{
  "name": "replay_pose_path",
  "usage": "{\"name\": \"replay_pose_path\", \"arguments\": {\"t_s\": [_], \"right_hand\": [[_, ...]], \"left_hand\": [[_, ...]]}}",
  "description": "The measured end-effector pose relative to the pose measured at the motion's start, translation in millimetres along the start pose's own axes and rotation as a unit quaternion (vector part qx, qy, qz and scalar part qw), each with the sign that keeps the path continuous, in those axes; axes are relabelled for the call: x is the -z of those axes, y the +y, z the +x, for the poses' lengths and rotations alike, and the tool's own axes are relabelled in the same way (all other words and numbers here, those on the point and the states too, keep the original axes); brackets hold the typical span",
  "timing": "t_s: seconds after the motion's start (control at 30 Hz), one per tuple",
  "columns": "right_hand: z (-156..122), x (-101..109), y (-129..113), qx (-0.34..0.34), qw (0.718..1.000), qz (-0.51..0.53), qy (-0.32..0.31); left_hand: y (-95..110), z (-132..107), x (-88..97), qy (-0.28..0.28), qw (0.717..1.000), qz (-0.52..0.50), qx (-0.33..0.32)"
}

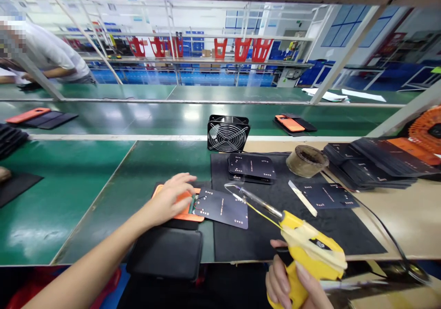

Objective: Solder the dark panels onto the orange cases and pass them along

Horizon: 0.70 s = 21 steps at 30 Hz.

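Note:
My right hand (287, 277) is wrapped around the handle of a yellow soldering gun (306, 249). Its thin tip, with a wire guide beside it, points left above a dark flat panel (222, 205) printed with small contact dots. My left hand (174, 196) rests over an orange case (191, 214), fingers stretched out and somewhat apart. Part of a green circuit board (193, 204) shows in the case, with thin wires running toward the panel. The hand covers much of the case. Below it lies a black folded cover (167, 251) at the bench edge.
A black fan (228, 134) stands behind a stack of dark panels (251, 167). To the right are a round brown container (306, 161), a pale flat stick (303, 198), a single panel (329, 195) and more stacked panels (375, 164). Another person (55, 51) bends at the far left.

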State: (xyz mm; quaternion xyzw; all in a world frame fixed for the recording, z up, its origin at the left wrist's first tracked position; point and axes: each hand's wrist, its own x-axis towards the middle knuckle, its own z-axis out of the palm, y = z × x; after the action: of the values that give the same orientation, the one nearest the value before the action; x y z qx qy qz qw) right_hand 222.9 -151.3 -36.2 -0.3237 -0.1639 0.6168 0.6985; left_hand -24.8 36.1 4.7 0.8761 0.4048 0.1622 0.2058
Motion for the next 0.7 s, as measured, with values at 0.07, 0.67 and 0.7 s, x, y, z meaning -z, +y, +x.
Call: {"name": "replay_pose_path", "arguments": {"t_s": [0.07,0.67,0.7], "right_hand": [[9.6,1.3,-4.1,-0.009,1.000,0.012,-0.012],[83.8,20.3,-4.8,-0.009,0.998,-0.007,-0.065],[87.4,26.5,-3.8,-0.006,0.997,-0.041,-0.058]], "left_hand": [[-25.9,-13.6,16.3,0.066,0.997,0.003,0.028],[-85.6,-52.7,10.8,-0.086,0.993,0.082,0.006],[-95.7,-54.4,3.8,-0.055,0.995,0.082,0.004]]}}
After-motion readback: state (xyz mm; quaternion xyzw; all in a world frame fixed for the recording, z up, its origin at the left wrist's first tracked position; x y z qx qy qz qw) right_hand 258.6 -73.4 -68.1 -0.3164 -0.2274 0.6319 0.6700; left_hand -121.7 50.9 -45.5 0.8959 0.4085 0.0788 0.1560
